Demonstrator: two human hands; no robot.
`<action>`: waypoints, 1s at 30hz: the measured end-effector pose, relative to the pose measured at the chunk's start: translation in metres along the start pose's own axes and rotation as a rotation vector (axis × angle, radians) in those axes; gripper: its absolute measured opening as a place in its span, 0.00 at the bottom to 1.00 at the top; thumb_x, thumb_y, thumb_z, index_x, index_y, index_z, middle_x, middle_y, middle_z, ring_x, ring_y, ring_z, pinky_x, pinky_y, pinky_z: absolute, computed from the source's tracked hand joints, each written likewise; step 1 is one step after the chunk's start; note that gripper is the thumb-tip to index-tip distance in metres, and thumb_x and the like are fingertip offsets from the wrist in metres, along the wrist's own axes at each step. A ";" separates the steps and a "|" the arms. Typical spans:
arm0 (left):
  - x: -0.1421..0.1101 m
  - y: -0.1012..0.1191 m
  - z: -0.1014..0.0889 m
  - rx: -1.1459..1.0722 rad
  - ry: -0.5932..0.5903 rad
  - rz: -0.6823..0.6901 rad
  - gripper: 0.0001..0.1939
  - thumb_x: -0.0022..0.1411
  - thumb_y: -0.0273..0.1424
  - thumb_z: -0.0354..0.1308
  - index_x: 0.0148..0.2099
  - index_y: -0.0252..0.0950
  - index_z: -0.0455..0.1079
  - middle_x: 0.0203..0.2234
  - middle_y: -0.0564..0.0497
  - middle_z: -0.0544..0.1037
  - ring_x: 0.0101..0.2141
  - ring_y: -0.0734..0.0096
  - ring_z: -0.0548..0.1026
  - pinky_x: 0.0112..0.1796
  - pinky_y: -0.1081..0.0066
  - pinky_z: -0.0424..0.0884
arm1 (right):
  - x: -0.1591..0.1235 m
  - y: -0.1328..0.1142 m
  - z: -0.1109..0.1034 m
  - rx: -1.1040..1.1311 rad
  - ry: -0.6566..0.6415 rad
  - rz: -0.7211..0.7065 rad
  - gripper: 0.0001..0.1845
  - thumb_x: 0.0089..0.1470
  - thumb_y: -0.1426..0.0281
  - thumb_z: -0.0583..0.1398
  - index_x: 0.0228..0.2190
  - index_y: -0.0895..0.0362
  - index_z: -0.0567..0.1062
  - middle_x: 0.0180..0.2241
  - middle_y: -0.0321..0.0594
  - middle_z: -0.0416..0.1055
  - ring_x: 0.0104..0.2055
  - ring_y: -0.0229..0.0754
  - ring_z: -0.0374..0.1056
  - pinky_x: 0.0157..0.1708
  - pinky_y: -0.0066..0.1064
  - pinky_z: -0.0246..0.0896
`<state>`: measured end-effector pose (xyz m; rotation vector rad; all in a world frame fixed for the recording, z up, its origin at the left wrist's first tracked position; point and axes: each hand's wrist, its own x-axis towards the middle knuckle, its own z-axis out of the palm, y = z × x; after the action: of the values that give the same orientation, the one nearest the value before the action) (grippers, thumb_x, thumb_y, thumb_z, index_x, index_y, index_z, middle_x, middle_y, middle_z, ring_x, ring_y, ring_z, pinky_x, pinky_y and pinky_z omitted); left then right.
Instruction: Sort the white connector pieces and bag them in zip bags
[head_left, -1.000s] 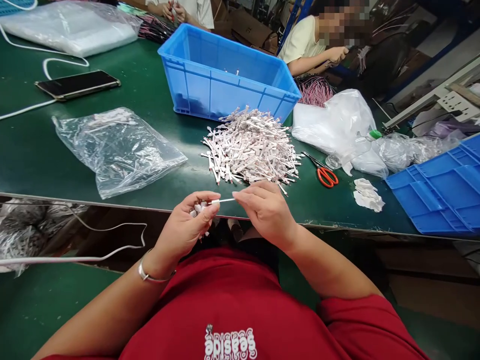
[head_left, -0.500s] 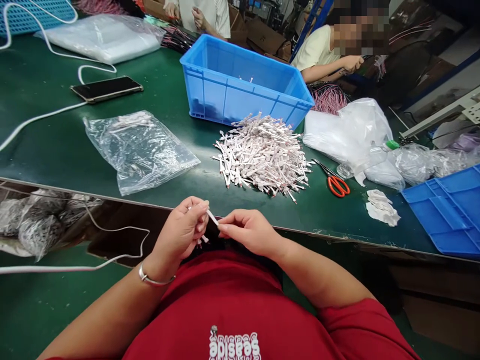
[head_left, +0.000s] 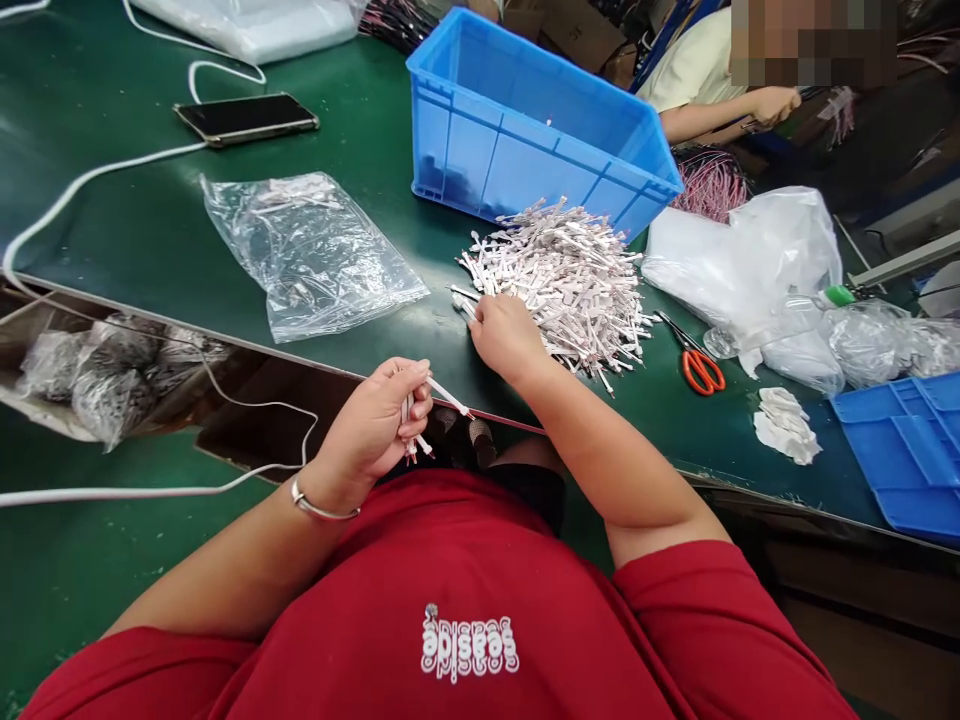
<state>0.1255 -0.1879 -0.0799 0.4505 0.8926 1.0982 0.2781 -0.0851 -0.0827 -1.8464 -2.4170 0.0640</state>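
Our left hand (head_left: 382, 415) is curled around a few white leads (head_left: 450, 397), one slanting out past the fingertips, at the lower centre of the frame. Our right hand (head_left: 506, 340) is at the left edge of the pile (head_left: 577, 275), centre of the frame, on the table (head_left: 360, 180); we cannot tell whether it grips any. We judge the leads light, slim and somewhat bendable, smooth enough to slip, and best pinched mid-length, sparing the thin reddish ends.
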 end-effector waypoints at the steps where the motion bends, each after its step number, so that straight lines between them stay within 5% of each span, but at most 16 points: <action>1: 0.000 -0.001 0.000 0.003 -0.004 -0.013 0.15 0.48 0.30 0.65 0.28 0.34 0.59 0.19 0.58 0.64 0.17 0.84 0.60 0.12 0.85 0.49 | -0.009 0.004 -0.002 -0.009 0.010 -0.018 0.10 0.59 0.72 0.54 0.37 0.63 0.75 0.38 0.51 0.72 0.44 0.50 0.65 0.46 0.38 0.56; 6: 0.003 -0.008 0.004 0.035 -0.037 -0.084 0.11 0.51 0.32 0.61 0.29 0.33 0.61 0.20 0.54 0.70 0.13 0.85 0.59 0.11 0.84 0.49 | -0.051 0.026 -0.012 0.035 0.087 -0.045 0.11 0.60 0.70 0.54 0.33 0.60 0.76 0.34 0.46 0.74 0.39 0.47 0.66 0.42 0.35 0.56; 11: 0.009 -0.013 0.017 0.037 -0.129 -0.151 0.12 0.49 0.27 0.63 0.31 0.35 0.61 0.20 0.56 0.69 0.14 0.85 0.58 0.11 0.85 0.48 | -0.093 0.037 -0.027 0.059 0.379 -0.152 0.13 0.62 0.70 0.53 0.31 0.57 0.75 0.30 0.43 0.73 0.35 0.43 0.64 0.39 0.34 0.58; 17: 0.006 -0.024 0.025 0.157 -0.293 -0.076 0.19 0.54 0.32 0.65 0.48 0.38 0.67 0.17 0.60 0.61 0.15 0.85 0.54 0.13 0.85 0.50 | -0.140 0.031 -0.039 0.047 0.575 -0.325 0.09 0.59 0.74 0.57 0.40 0.59 0.75 0.34 0.42 0.76 0.37 0.43 0.66 0.39 0.35 0.60; 22: 0.004 -0.031 0.023 0.302 -0.286 0.088 0.10 0.57 0.36 0.62 0.37 0.36 0.68 0.14 0.59 0.61 0.14 0.84 0.57 0.14 0.83 0.54 | -0.145 0.029 -0.037 0.216 0.523 -0.302 0.08 0.58 0.74 0.57 0.39 0.59 0.75 0.32 0.42 0.76 0.35 0.41 0.67 0.39 0.34 0.61; 30: 0.004 -0.029 0.032 0.085 -0.089 0.062 0.16 0.50 0.35 0.67 0.28 0.35 0.61 0.16 0.60 0.62 0.14 0.85 0.55 0.12 0.85 0.50 | -0.142 0.000 -0.019 0.768 0.187 -0.052 0.08 0.58 0.70 0.57 0.31 0.57 0.76 0.28 0.37 0.75 0.30 0.36 0.69 0.34 0.26 0.62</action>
<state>0.1685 -0.1927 -0.0831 0.5965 0.8539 1.0909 0.3168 -0.2225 -0.0714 -1.3567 -1.9077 0.6744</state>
